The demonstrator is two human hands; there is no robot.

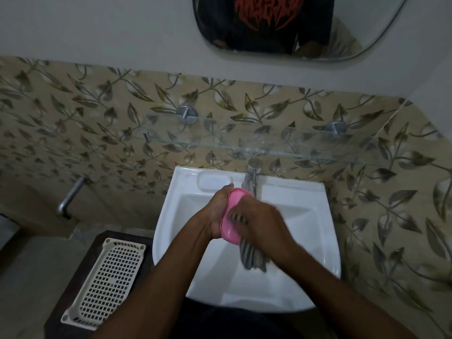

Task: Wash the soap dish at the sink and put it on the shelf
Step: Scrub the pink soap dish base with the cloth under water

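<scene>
Soap dish (231, 216), cloth (252, 258) apparently between hands (216, 211) (259, 221)

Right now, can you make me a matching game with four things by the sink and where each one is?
Things: 1 pink soap dish; 2 striped cloth; 3 perforated plastic basket; 4 glass shelf.
Places: A above the tap; B in the left hand; C on the dark stool beside the sink; D in the right hand.
Pairs: 1-B; 2-D; 3-C; 4-A.
</scene>
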